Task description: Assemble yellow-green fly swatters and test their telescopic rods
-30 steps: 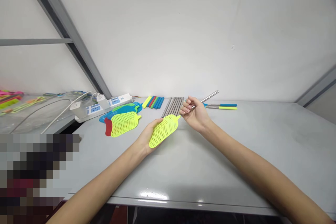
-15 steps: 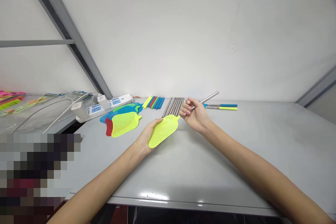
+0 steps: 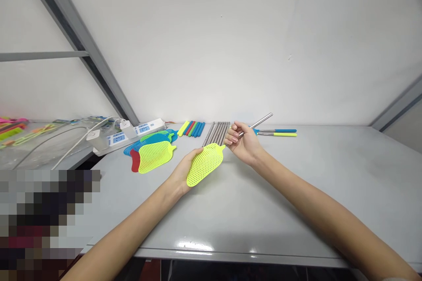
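Note:
My left hand is closed on a yellow perforated fly swatter head, thumb on its upper edge. Closed fingers of my right hand grip a metal rod, whose far end points up and right. The rod's near end meets the narrow neck of the yellow head, though my fingers partly cover it. Behind my hands lie several metal rods side by side. To their left is a row of coloured handle grips. More swatter heads, a yellow one among blue and red ones, overlap on the table's left.
Two rods with a blue handle and a yellow handle lie right of my right hand. A white power strip with plugs and cables stands at the left. A wall closes off the back of the grey table.
The whole view has shifted slightly. Both hands keep nearly the same pose, still holding the yellow swatter head and the metal rod together.

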Available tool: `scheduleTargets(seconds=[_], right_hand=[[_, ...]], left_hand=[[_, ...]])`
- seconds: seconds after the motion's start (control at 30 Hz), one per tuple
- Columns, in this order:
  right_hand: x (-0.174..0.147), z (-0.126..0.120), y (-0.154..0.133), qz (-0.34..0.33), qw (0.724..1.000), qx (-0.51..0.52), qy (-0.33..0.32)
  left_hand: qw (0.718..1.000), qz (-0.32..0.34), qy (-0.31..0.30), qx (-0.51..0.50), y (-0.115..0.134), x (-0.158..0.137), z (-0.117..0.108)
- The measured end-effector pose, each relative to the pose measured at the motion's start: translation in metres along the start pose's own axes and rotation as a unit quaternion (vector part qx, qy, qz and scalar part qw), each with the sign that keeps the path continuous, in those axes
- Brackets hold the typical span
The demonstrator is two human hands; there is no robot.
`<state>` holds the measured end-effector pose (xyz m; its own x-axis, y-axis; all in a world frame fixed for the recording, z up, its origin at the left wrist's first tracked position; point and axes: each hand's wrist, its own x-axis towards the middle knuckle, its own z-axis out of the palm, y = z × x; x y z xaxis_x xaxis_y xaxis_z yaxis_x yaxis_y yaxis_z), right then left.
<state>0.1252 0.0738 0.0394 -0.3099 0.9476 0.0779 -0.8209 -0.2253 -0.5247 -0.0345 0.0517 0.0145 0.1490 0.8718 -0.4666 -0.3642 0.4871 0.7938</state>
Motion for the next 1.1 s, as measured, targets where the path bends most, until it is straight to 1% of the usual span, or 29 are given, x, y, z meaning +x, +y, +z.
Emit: scheduleTargets(seconds=[0.13,0.3,0.47,0.6,0.7,0.83,0.9,1.0,1.1], right_hand=[[0.001,0.0,-0.001,0.004,1.0,0.0,0.004],[0.003,-0.001,-0.004,0.007,1.0,0.002,0.006],[0.004,-0.001,-0.01,0.007,1.0,-0.006,0.01],[0.005,0.001,-0.018,0.01,1.0,-0.017,-0.001],[0.004,0.003,-0.026,-0.009,0.999,-0.03,-0.021],[0.001,0.008,-0.033,-0.056,0.997,-0.049,-0.032],[0.0,0.009,-0.033,-0.063,0.996,-0.061,-0.032],[0.0,0.009,-0.03,-0.062,0.995,-0.07,-0.028],[0.001,0.006,-0.026,-0.064,0.996,-0.06,-0.021]], left_hand=[[1.0,-0.003,-0.012,-0.012,0.0,0.0,0.0],[0.998,-0.002,-0.057,-0.031,0.0,0.0,0.0],[0.996,0.03,-0.08,-0.033,-0.003,0.006,-0.001],[0.995,0.052,-0.086,-0.021,-0.005,0.007,-0.001],[0.992,0.066,-0.104,-0.004,-0.004,0.001,0.003],[0.984,0.079,-0.155,0.018,-0.005,-0.009,0.009],[0.983,0.083,-0.158,0.032,-0.006,-0.013,0.011],[0.983,0.097,-0.147,0.057,-0.01,-0.015,0.012],[0.976,0.143,-0.145,0.08,-0.012,-0.016,0.013]])
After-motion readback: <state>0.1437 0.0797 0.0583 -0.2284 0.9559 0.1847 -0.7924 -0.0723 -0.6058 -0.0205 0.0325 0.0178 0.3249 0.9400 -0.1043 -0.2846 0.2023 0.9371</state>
